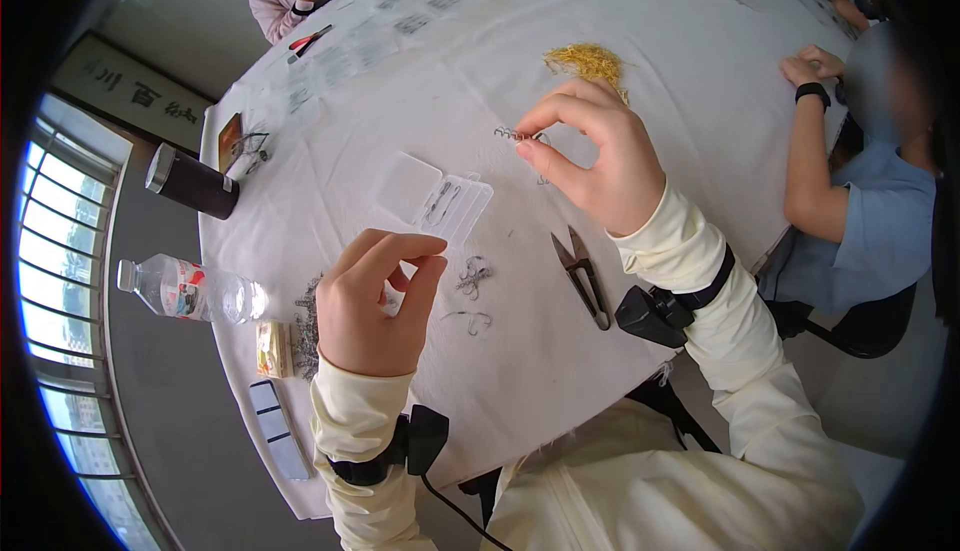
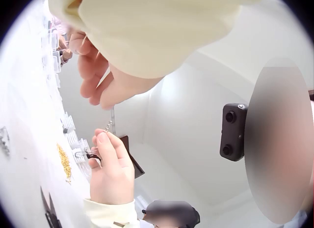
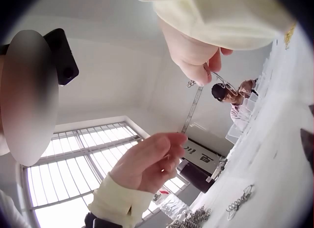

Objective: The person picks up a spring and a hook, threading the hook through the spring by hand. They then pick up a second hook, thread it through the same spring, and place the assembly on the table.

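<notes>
My right hand [image 1: 605, 156] [image 2: 113, 174] [image 3: 194, 56] pinches a small metal coil [image 1: 508, 134] [image 2: 109, 125] [image 3: 191, 84] between thumb and forefinger, above the table; thin wire loops hang beside the fingertips. Lower and to the left, my left hand [image 1: 375, 306] [image 2: 98, 80] [image 3: 149, 161] is raised with its fingers curled and its thumb tip close to the forefinger tip. Nothing can be seen between those tips. Beyond it lies an open clear plastic box [image 1: 468, 213] with metal pieces inside. Tangled wire pieces [image 1: 474, 276] [image 3: 240, 203] lie on the cloth.
Black scissors [image 1: 583, 276] lie right of centre. Yellow strands [image 1: 585, 59] [image 2: 64, 163] are farther back. A bottle [image 1: 190, 289], dark flask [image 1: 195, 181], metal pile [image 1: 308, 316] and grey strip [image 1: 280, 429] stand or lie at left. Other people sit around the table.
</notes>
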Demonstrator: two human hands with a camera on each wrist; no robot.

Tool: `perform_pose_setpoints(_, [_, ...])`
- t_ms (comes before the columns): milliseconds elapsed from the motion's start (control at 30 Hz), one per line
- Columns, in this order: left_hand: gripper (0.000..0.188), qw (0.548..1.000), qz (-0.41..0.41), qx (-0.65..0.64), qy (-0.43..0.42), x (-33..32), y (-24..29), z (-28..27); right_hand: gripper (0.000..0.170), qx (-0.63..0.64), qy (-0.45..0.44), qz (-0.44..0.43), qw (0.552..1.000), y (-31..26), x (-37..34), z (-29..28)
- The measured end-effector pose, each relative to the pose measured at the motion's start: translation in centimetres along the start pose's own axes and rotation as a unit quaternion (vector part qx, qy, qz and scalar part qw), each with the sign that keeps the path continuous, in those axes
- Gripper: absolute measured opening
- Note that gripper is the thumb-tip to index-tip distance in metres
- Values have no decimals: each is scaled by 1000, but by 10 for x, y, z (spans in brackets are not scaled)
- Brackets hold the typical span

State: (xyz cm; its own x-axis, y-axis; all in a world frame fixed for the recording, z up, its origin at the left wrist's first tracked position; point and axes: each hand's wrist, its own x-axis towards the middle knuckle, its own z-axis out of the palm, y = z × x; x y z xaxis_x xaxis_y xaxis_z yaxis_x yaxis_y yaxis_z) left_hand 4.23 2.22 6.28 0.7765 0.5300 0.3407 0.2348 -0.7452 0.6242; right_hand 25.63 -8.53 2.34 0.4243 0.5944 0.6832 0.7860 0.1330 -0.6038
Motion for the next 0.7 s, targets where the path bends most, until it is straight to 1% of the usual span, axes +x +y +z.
perform_pose_setpoints(33, [16, 999, 0, 25, -37, -8, -7, 1, 8, 2, 0, 0, 1000, 8, 1, -2])
perform_pose_setpoints(67, [18, 998, -6, 44, -49, -16, -13, 6, 9, -62, 1, 2, 998, 18, 1, -2])
perform_pose_setpoints(100, [16, 996, -10, 69, -60, -23, -21, 11, 10, -126, 2, 5, 992, 27, 0, -3])
perform_pose_setpoints(133, [15, 995, -13, 82, -62, -27, -24, 16, 13, -153, -21, 26, 988, 34, -2, -3])
perform_pose_setpoints(167, [15, 993, -16, 94, -65, -30, -27, 20, 13, -153, -21, 25, 988, 40, -6, -1])
perform_pose_setpoints(233, [14, 993, -6, 98, -61, -31, -34, 31, 16, -198, -19, 19, 980, 48, -10, 3])
perform_pose_setpoints(367, [12, 995, 22, 84, -47, -31, -48, 40, 17, -184, -18, 27, 982, 43, -7, 5])
perform_pose_setpoints(433, [10, 997, 8, 68, -31, -30, -41, 36, 15, -153, -32, -5, 988, 35, -3, 2])
perform_pose_setpoints(467, [9, 999, -4, 52, -16, -28, -35, 32, 15, -153, -32, -6, 988, 30, -2, 2])
perform_pose_setpoints(500, [9, 999, -4, 52, -15, -26, -30, 28, 13, -87, -44, -9, 995, 22, -2, 4])
perform_pose_setpoints(533, [8, 999, -23, 27, -4, -23, -24, 22, 11, -21, -55, -12, 998, 13, -2, 5])
perform_pose_setpoints(567, [7, 999, -42, 3, 7, -20, -18, 15, 11, -20, -55, -13, 998, 2, -2, 4])
perform_pose_setpoints(633, [6, 999, -47, -9, 2, -15, -7, 2, 10, 98, -134, 10, 986, -20, -2, 3])
perform_pose_setpoints(667, [7, 998, -42, -49, 23, -11, -3, -1, 14, 141, -160, 7, 977, -25, -3, 3])
perform_pose_setpoints(700, [9, 994, -36, -90, 44, -8, 1, -5, 14, 141, -160, 6, 977, -29, -5, 5])
